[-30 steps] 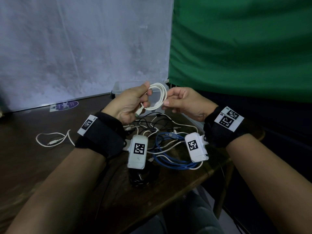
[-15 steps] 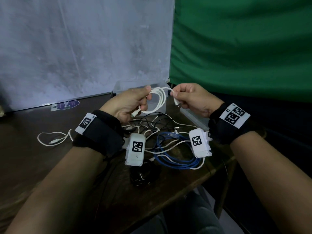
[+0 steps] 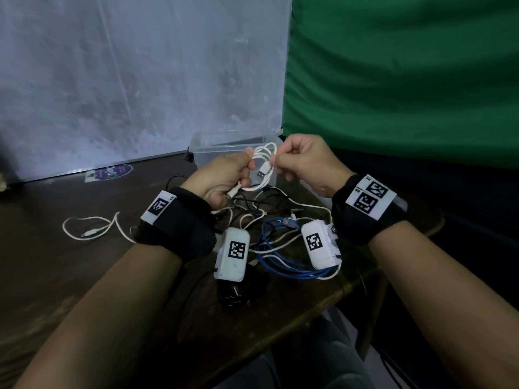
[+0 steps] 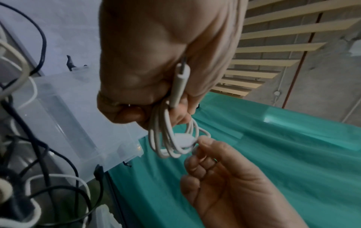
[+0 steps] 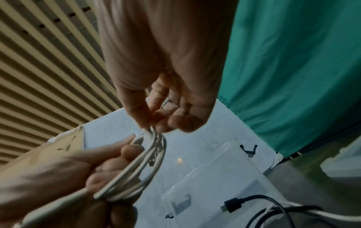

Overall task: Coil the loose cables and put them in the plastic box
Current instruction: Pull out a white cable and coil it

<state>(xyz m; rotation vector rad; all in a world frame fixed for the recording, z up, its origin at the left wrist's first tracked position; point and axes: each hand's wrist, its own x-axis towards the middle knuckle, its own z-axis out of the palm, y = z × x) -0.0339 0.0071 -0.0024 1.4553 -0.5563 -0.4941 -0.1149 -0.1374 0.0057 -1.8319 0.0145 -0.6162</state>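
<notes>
Both forearms reach forward over the desk (image 3: 84,276), wrists raised and close together in front of the clear plastic box (image 3: 213,141); the left hand (image 3: 222,178) has its fingers curled round a coiled white USB cable (image 3: 264,167), one small plug poking out below the palm, while the right hand (image 3: 306,164) pinches the top of the same coil between thumb and forefinger, its other fingers folded in. The coil hangs in the air between the two hands, just before the box and above the desk.

The left wrist view shows what the head view cannot — the slim plug lying against the left palm, several loops bunched under the fingers, and the flat USB plug (image 4: 184,139) at the right hand's fingertips (image 4: 207,141); the right wrist view shows the loops passing through the left fist, and a black cable (image 5: 254,205) with its plug lying near the box wall.

On the dark wooden desk a tangle remains: a blue cable (image 3: 283,262), black and white leads among it, and a loose white cable (image 3: 92,228) well apart to the left; a pale grey wall and a green cloth (image 3: 407,80) stand behind, with a slatted ceiling (image 5: 39,61) overhead.
</notes>
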